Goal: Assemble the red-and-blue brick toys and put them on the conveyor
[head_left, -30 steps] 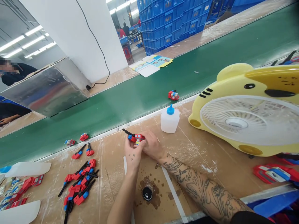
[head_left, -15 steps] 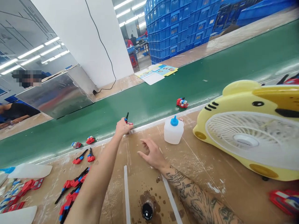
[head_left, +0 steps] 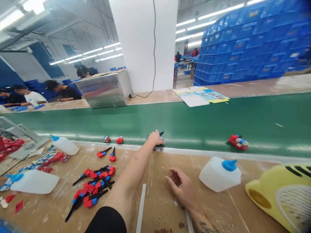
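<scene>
My left hand [head_left: 155, 139] reaches out over the near edge of the green conveyor belt [head_left: 136, 121]. Its fingers are closed round a small toy piece with a black rod [head_left: 161, 133], mostly hidden behind them. Above the brown work surface, my right hand [head_left: 181, 186] is held with curled fingers apart and nothing in it. To its right lies a white squeeze bottle with a blue cap [head_left: 220, 174]. Left of my left forearm are several red, blue and black toy parts [head_left: 94, 186], with two similar parts [head_left: 112, 155] closer to the belt.
Small red toys [head_left: 238, 142] sit on the belt. A yellow animal-shaped fan [head_left: 272, 191] stands at the right. More bottles [head_left: 36, 182] lie at the left among loose parts. Beyond the belt are a printed card [head_left: 198, 96], a metal box [head_left: 104, 90], stacked blue crates [head_left: 243, 48] and seated people.
The view has swung left and levelled, so the fan has slid toward the right edge. My left hand is still at the belt's edge with the toy piece; my right hand stays open.
</scene>
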Motion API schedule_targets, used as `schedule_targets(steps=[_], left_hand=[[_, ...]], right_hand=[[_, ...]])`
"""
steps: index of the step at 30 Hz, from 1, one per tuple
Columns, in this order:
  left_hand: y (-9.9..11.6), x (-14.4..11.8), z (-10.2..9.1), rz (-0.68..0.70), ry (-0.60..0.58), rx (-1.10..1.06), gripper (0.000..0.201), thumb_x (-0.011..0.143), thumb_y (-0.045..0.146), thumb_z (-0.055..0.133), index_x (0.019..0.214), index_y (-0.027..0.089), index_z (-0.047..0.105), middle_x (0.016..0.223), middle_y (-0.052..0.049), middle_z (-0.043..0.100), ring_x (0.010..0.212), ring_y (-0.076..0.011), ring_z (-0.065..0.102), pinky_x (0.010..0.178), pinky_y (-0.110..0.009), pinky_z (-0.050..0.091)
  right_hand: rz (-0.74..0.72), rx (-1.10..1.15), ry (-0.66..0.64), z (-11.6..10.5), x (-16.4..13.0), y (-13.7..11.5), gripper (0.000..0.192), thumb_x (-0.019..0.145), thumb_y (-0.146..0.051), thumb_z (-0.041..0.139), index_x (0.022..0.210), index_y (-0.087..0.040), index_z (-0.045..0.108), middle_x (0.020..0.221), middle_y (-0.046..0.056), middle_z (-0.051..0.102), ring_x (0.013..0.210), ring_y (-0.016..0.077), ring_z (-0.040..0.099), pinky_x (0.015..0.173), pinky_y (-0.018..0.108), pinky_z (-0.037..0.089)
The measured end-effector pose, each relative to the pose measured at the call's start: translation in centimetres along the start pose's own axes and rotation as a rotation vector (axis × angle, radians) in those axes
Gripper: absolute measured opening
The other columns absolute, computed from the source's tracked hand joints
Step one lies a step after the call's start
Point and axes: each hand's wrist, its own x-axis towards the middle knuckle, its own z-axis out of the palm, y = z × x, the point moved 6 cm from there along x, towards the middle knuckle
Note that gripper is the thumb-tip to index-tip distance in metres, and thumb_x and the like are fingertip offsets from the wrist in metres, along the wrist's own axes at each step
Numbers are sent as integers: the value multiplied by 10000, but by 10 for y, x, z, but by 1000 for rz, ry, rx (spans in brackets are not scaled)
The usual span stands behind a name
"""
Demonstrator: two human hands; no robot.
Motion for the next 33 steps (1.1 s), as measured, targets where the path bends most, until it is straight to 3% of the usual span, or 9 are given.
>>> schedule_targets(steps=[4, 10, 13, 16, 20, 23, 25, 29, 33], left_hand=[[-49, -49, -13, 43, 115, -18, 599, 821, 512, 625, 1294, 153, 541, 1272, -156, 613, 1214, -259, 576, 965, -290, 453], [-208, -144, -43, -226, 176, 97, 321, 879, 249, 513, 1102, 71, 660, 1134, -275, 647, 1125, -379, 621, 933, -503, 468], [-253, -172, -33, -284, 109, 90, 331, 864, 344, 543, 1014, 97, 704, 1008, -239, 704, 974, -363, 687, 828, -469, 524], [-260, -174, -16, -243, 87, 45, 357, 863, 391, 532, 1051, 144, 708, 1053, -199, 716, 1006, -327, 686, 830, -405, 532], [-250, -159, -2, -196, 60, -26, 343, 755, 337, 645, 1032, 146, 713, 1019, -178, 728, 976, -320, 690, 804, -356, 534], [-242, -154, -1, -152, 57, -55, 334, 700, 294, 690, 995, 139, 711, 1022, -179, 725, 963, -321, 687, 810, -353, 527], [-238, -155, -3, -114, 62, -73, 347, 670, 231, 706, 1008, 150, 698, 1031, -166, 723, 972, -306, 683, 826, -346, 518], [-232, -163, -10, -60, 103, -169, 322, 620, 130, 711, 940, 166, 686, 1000, -141, 720, 997, -294, 668, 861, -354, 495], [-229, -176, -18, -21, 236, -381, 75, 647, 184, 695, 691, 162, 638, 864, -108, 699, 952, -289, 651, 861, -362, 471]], right_hand=[[56, -13, 14, 0, -2, 8, 387, 842, -503, 657, 1037, -168, 654, 825, 63, 686, 702, 200, 651, 653, 306, 539], [186, -3, 80, -5, -8, 29, 488, 749, -580, 699, 1010, -168, 675, 863, 88, 722, 798, 247, 699, 683, 305, 572], [197, -98, 80, 4, 5, 24, 461, 728, -602, 693, 927, -187, 697, 861, 89, 739, 796, 265, 708, 672, 314, 576], [62, -209, -99, 50, 48, -12, 381, 798, -553, 641, 933, -200, 693, 906, 85, 737, 815, 259, 697, 708, 333, 558], [-185, -223, -311, 155, 134, -71, 325, 868, -417, 548, 1069, -180, 647, 992, 94, 704, 873, 231, 658, 786, 344, 529], [-262, -457, -494, 230, 186, -87, 334, 843, -245, 533, 1152, -187, 646, 1140, 114, 675, 1049, 238, 617, 948, 374, 466], [-284, -514, -577, 260, 205, -90, 363, 746, -161, 617, 1103, -186, 675, 1113, 116, 685, 1063, 257, 612, 989, 392, 436], [-303, -487, -608, 266, 209, -89, 373, 685, -94, 648, 1049, -166, 682, 1074, 131, 690, 1016, 279, 628, 970, 424, 445], [-331, -345, -558, 206, 173, -100, 434, 831, -216, 600, 1261, -183, 549, 1141, 100, 659, 971, 209, 643, 919, 359, 494]])
